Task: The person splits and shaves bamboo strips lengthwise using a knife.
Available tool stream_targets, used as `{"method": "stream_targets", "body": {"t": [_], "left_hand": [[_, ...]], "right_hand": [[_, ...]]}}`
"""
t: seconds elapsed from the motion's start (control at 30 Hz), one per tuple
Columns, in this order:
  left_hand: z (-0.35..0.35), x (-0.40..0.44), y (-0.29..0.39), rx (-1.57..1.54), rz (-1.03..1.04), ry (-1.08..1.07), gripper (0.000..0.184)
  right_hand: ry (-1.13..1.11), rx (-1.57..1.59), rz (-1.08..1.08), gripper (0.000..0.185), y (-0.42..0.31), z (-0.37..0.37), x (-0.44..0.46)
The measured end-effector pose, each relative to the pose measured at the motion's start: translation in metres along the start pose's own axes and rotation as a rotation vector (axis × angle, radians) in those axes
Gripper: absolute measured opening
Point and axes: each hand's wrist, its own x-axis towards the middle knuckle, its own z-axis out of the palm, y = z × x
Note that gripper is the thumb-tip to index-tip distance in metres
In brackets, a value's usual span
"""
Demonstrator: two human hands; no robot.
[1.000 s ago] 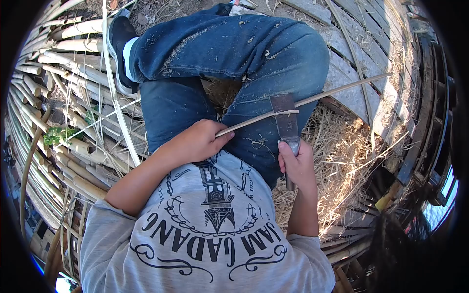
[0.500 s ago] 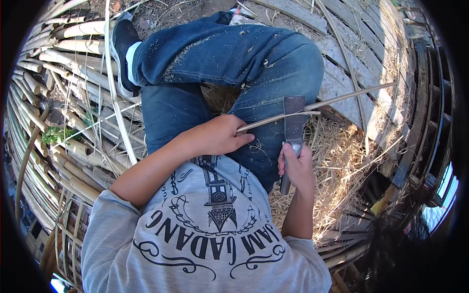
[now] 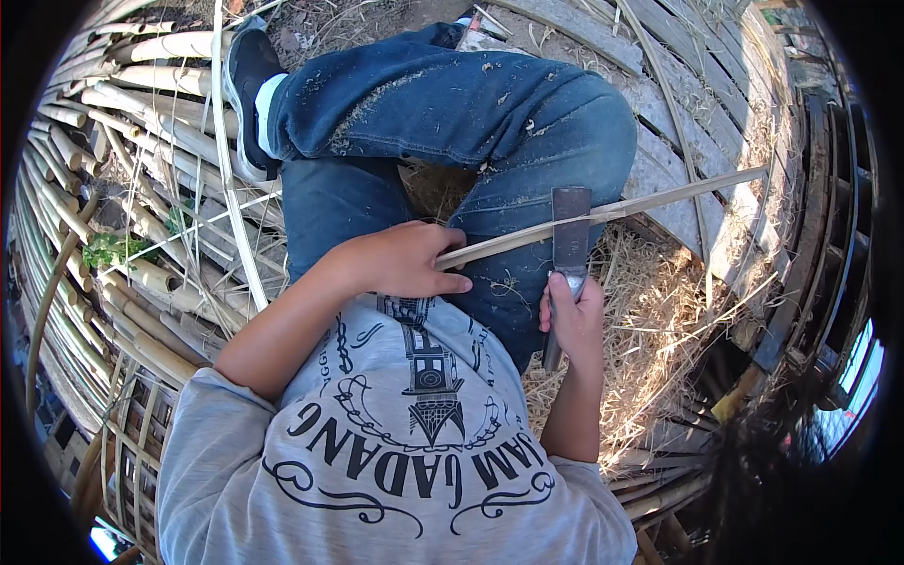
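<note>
1. Trousers, blue denim, flecked with pale debris (image 3: 452, 104): legs folded, right thigh directly below the work. Likely fault: a gash in cloth or leg, should the edge slip off the wood.
2. Heap of loose, straw-coloured shavings (image 3: 650, 348): beside that thigh. Likely fault: a dropped blade half hidden among the curls.
3. Strip, long, slender, pale split wood (image 3: 640, 203): slants across the thigh, far end over weathered grey planks (image 3: 711, 104). Likely fault: splitting or snapping, if the edge digs along the grain.
4. Knife, broad dark steel blade, bright metal collar (image 3: 571, 231): laid across the strip; depth of bite cannot be told.
5. Left hand, bare (image 3: 410, 261): partly curled, strip's near end between thumb and fingers. Likely fault: splinters, or twisting wood, if the grip is slack.
6. Right hand, bare (image 3: 574, 315): wrapped round the handle, thumb near the collar. Likely fault: thumb sliding onto the blade under pressure.
</note>
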Motion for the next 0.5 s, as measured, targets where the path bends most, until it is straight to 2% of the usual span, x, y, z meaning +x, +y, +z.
{"method": "stream_targets", "body": {"t": [0.03,0.07,0.1,0.17,0.3,0.37,0.5], "left_hand": [[-0.005,-0.007,0.0,0.008,0.034,0.029,0.037],[-0.013,-0.014,0.003,-0.066,-0.055,-0.125,0.039],[-0.013,-0.02,-0.002,-0.064,-0.057,-0.128,0.039],[-0.005,-0.032,-0.013,-0.03,0.128,0.034,0.036],[-0.007,-0.05,-0.012,0.058,0.11,0.134,0.029],[-0.004,-0.052,-0.013,0.161,0.235,0.26,0.025],[-0.002,-0.053,-0.003,0.123,0.116,0.208,0.026]], "right_hand": [[0.002,0.001,-0.001,0.024,0.0,0.0,0.0],[-0.005,0.013,0.0,0.025,0.001,-0.001,0.001],[-0.012,0.025,0.002,0.026,0.003,-0.001,0.001],[-0.018,0.068,0.009,0.028,0.005,-0.003,0.001],[-0.012,0.232,0.057,0.029,0.004,-0.004,0.0],[-0.013,0.207,0.058,0.029,0.003,-0.003,0.0],[-0.098,0.119,0.068,0.029,-0.003,-0.011,-0.003]]}}
